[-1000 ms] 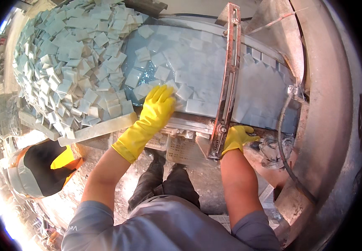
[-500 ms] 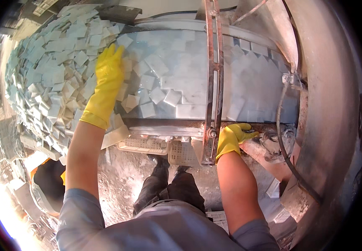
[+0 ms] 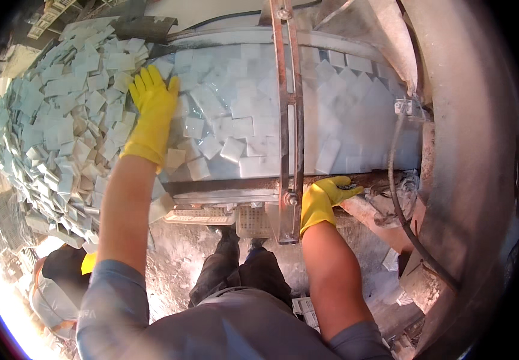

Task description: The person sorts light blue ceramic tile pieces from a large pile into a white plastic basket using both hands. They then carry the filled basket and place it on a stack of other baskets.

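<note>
My left hand, in a yellow rubber glove, lies palm down with fingers spread on pale square tiles. It is where a heaped tile pile meets a wet, bluish bed of flatter tiles. No tile shows gripped in it. My right hand, gloved alike, rests at the near rim of the bed, just right of a rusty slotted metal bar. Its thumb and a finger stretch apart toward the right; the other fingers are hidden. Nothing can be seen held there.
The slotted bar crosses over the tile bed. A hose hangs down at the right, beside a large beige curved housing. Perforated plastic crates sit below the near rim. Another person with a yellow glove is at the lower left.
My left hand has drawn a little nearer to me and its fingers have spread wider. My right hand keeps its place by the bar. The whole view has shifted slightly.
</note>
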Action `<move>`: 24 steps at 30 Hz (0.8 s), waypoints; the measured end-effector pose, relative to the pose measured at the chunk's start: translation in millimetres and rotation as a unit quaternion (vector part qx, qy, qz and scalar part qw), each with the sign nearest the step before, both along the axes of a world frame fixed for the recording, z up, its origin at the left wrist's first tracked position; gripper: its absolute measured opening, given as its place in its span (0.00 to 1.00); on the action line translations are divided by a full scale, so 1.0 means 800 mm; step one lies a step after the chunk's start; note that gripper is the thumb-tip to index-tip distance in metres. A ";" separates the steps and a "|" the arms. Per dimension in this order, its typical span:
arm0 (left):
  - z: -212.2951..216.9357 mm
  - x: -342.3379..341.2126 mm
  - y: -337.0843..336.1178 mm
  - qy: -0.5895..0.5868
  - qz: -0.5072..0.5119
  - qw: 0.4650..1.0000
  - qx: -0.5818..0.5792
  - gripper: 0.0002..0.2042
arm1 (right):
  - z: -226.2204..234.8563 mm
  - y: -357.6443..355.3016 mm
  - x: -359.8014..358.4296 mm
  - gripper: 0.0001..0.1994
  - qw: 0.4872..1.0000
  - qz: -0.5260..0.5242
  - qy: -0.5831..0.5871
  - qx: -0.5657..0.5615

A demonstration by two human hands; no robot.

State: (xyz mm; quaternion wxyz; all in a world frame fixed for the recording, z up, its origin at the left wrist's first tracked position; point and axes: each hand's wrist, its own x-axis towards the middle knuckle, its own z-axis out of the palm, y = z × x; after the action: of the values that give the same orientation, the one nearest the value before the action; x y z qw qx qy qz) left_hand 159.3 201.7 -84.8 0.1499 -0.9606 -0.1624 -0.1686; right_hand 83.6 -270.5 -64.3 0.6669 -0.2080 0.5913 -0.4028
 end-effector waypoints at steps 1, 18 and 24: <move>-0.002 -0.009 -0.020 -0.043 -0.019 0.995 -0.084 0.40 | -0.002 -0.003 -0.005 0.28 1.000 -0.003 -0.004 -0.009; 0.027 0.004 -0.010 0.032 -0.166 0.975 -0.147 0.38 | -0.021 -0.004 -0.021 0.28 0.967 0.134 0.152 -0.153; 0.038 -0.073 -0.061 0.049 -0.219 0.963 -0.146 0.39 | -0.055 -0.020 -0.027 0.30 0.964 0.126 0.163 -0.169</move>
State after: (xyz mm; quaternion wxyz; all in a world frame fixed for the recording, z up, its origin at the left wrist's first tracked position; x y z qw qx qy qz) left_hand 100.6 152.7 -54.6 -0.0253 -0.9912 0.0367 -0.1249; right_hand 62.2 -286.2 -108.0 0.5623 -0.4535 0.5839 -0.3705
